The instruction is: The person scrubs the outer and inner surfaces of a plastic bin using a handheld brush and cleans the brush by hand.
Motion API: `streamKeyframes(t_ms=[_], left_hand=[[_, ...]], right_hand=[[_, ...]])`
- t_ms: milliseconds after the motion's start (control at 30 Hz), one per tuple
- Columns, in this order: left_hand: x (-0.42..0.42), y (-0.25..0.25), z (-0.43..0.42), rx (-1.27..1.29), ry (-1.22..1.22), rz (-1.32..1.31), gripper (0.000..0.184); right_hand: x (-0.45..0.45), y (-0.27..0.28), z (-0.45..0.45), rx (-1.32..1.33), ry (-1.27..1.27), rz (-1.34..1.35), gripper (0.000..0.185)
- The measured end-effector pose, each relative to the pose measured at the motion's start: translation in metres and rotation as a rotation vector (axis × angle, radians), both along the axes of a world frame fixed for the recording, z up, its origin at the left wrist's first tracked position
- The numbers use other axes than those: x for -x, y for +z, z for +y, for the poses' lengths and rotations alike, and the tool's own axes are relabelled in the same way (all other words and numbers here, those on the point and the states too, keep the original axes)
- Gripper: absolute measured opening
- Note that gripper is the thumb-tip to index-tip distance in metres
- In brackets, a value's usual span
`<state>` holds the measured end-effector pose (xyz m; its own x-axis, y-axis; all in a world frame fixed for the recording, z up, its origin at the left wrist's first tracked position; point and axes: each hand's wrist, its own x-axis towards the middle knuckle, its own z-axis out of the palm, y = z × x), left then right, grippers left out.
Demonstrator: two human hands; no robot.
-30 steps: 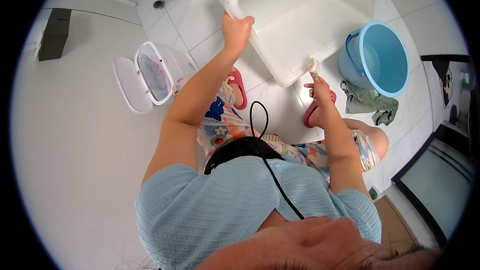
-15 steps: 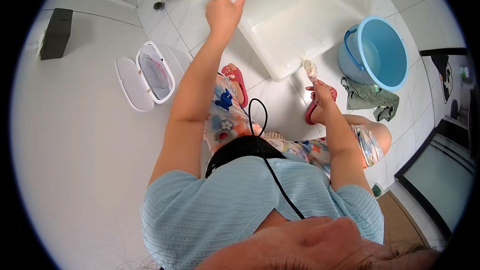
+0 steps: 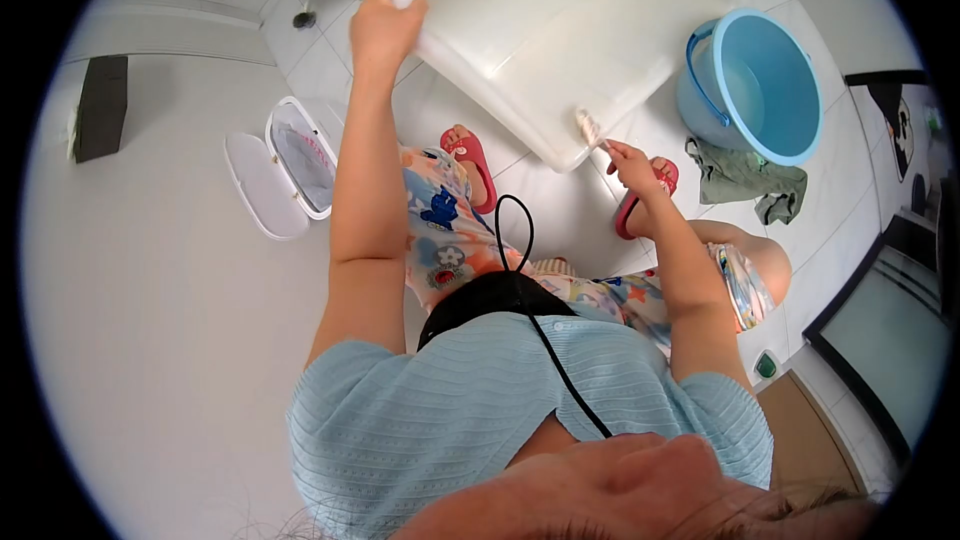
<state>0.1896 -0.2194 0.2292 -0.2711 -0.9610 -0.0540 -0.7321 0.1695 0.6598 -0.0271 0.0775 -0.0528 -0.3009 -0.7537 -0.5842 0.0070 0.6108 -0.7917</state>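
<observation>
A large white plastic tub (image 3: pixel 480 105) stands tilted in front of me, its hollow side facing me. My left hand (image 3: pixel 385 28) is closed around the tub's rim at the upper left. Lower down, my right hand (image 3: pixel 630 165) is closed on the thin handle of what looks like a small brush. The pale, ridged head of this brush (image 3: pixel 587 125) lies against the inside of the tub near its closest corner. My fingers partly hide the handle.
A light blue bucket (image 3: pixel 715 90) with some water stands to the right, and a green cloth (image 3: pixel 735 185) lies beside it on the tiles. At left is a white bin (image 3: pixel 325 145) with its lid raised. My red slippers (image 3: pixel 468 170) are below the tub.
My left hand and the tub's rim have shifted left and slightly down. My right hand has moved the brush up and left, from the tub's outer edge to just inside its corner.
</observation>
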Motion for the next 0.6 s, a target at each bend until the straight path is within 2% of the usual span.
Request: streamKeyframes(t_ms=[67,100,167,233,267,400,500,567,600], left_hand=[[-0.001,-0.008,-0.003,0.454,0.128,-0.295,0.044],[0.001,-0.01,-0.003,0.451,0.124,-0.301,0.044],[0.004,-0.012,-0.004,0.447,0.11,-0.04,0.044],[0.003,-0.013,-0.013,0.403,0.116,-0.045,0.043],[0.003,-0.013,-0.017,0.355,0.117,-0.037,0.042],[0.004,-0.005,-0.023,0.284,0.13,0.018,0.041],[0.001,-0.009,-0.027,0.335,0.151,0.063,0.042],[0.002,-0.009,-0.027,0.326,0.164,0.095,0.044],[0.001,-0.012,-0.029,0.33,0.17,0.091,0.044]], right_hand=[[-0.009,-0.004,0.001,-0.019,0.07,0.032,0.035],[-0.014,-0.004,-0.001,-0.032,0.152,0.07,0.035],[-0.026,-0.003,-0.003,-0.064,0.214,0.12,0.034],[-0.039,0.001,-0.009,0.117,0.379,0.527,0.035],[-0.038,0.005,-0.014,0.003,0.419,0.445,0.036],[-0.046,0.022,-0.033,0.044,0.502,0.425,0.036],[-0.064,0.036,-0.043,0.152,0.477,0.339,0.037],[-0.078,0.043,-0.047,0.263,0.368,0.311,0.038],[-0.082,0.061,-0.054,0.267,0.374,0.309,0.038]])
